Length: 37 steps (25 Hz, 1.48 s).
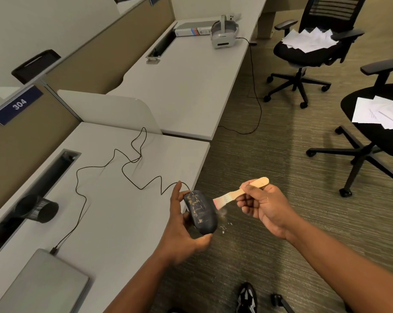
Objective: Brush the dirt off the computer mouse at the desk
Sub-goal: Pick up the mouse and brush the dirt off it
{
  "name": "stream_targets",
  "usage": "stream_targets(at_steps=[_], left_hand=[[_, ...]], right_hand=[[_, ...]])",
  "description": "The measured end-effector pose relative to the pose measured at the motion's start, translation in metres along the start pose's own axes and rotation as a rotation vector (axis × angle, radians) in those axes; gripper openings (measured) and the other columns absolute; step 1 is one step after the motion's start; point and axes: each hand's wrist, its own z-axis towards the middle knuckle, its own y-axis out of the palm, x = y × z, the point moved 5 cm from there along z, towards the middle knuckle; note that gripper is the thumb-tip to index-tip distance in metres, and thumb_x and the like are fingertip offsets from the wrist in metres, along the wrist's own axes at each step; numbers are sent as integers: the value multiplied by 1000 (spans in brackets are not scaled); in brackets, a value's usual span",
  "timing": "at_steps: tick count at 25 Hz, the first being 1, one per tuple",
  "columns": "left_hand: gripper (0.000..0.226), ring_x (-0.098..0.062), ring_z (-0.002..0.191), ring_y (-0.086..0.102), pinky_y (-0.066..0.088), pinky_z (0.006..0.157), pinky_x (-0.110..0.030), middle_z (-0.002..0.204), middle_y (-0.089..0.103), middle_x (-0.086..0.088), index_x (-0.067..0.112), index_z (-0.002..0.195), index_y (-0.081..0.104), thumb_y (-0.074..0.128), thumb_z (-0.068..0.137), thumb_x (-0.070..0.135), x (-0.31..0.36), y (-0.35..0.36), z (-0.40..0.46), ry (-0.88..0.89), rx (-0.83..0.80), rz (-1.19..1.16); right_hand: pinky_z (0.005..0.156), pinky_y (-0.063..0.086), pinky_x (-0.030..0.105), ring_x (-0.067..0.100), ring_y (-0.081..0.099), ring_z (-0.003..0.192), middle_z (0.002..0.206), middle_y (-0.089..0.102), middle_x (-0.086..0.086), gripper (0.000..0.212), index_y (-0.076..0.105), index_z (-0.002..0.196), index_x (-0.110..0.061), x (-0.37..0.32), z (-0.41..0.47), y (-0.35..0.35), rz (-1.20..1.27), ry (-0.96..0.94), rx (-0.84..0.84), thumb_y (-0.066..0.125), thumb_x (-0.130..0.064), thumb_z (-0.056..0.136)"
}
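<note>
Office desk (132, 222) edge, carpet below. My left hand (179, 231) grips the dirty mouse (201, 212) just off the desk; my right hand (264, 206) pinches the brush (238, 193), bristles beside the mouse. Crumbs (223, 227) midair.

1. Two hands: the left hand (182, 224) and the right hand (264, 206), in the lower middle.
2. One mouse (200, 212).
3. One brush (238, 193).
4. Two desks: a near desk (123, 222) and a far desk (191, 86).
5. Two black chairs (308, 50) (376, 132) on the right, both with papers.
6. One laptop (44, 283), lower left.
7. One black mesh cup (38, 208), at the left.
8. One headset (223, 32), at the top.
9. One shoe (246, 298), at the bottom.
</note>
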Motion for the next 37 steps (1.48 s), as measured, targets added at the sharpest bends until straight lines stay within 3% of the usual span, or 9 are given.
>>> stream_targets(at_steps=[5, 9, 15, 20, 24, 28, 33, 37], left_hand=[[150, -8, 129, 63, 60, 103, -36, 137, 33, 57, 63, 156, -9, 99, 67, 8, 2, 2, 1, 28, 6, 5], [149, -7, 127, 65, 60, 102, -36, 142, 30, 52, 63, 156, -8, 99, 67, 9, 5, 2, 1, 45, 22, 17], [147, -8, 117, 70, 64, 91, -29, 138, 27, 59, 61, 158, -3, 101, 65, 13, 1, -1, -1, 10, 44, 20], [146, -6, 103, 74, 64, 80, -26, 127, 32, 64, 52, 161, -4, 100, 67, 8, 3, -1, 2, 11, 33, 41], [149, -8, 102, 74, 62, 76, -23, 139, 32, 52, 54, 160, -5, 101, 65, 10, 2, -1, 4, 19, 33, 59], [150, -10, 101, 76, 64, 75, -25, 144, 33, 46, 56, 159, -5, 102, 64, 12, 2, -2, 3, 19, 38, 64], [148, -9, 95, 77, 63, 73, -22, 132, 35, 60, 50, 161, -2, 101, 64, 7, 7, -2, 0, 23, 48, 42], [145, -5, 102, 75, 62, 75, -21, 130, 33, 63, 52, 161, 0, 101, 65, 8, 9, -2, -2, 49, 57, 47]], right_hand=[[57, 54, 25, 12, 60, 65, 75, 66, 7, 10, 71, 105, -7, 4, -2, 7, 178, 70, -42, 66, -12, 98], [54, 53, 25, 14, 61, 63, 74, 67, 9, 6, 71, 100, -9, 12, -7, 13, 69, 116, -127, 67, -13, 98], [55, 52, 25, 16, 61, 63, 76, 66, 11, 6, 70, 100, -9, 6, -3, 1, -4, 0, -9, 64, -9, 100], [57, 55, 28, 22, 66, 68, 80, 71, 16, 9, 68, 104, -8, 2, -15, 27, 47, 42, -221, 60, -10, 101], [61, 55, 29, 24, 68, 72, 86, 73, 19, 11, 67, 108, -5, 3, -19, 40, -115, -7, -310, 62, -12, 100], [62, 54, 30, 25, 67, 72, 85, 74, 19, 13, 65, 109, -2, 2, -19, 39, -212, -80, -301, 62, -10, 100], [60, 53, 29, 25, 67, 70, 82, 73, 19, 9, 66, 106, -2, 0, -19, 32, -205, -107, -248, 62, -8, 101], [59, 53, 29, 24, 66, 67, 80, 74, 18, 9, 66, 105, -1, -4, -19, 25, -212, -123, -216, 60, -6, 101]])
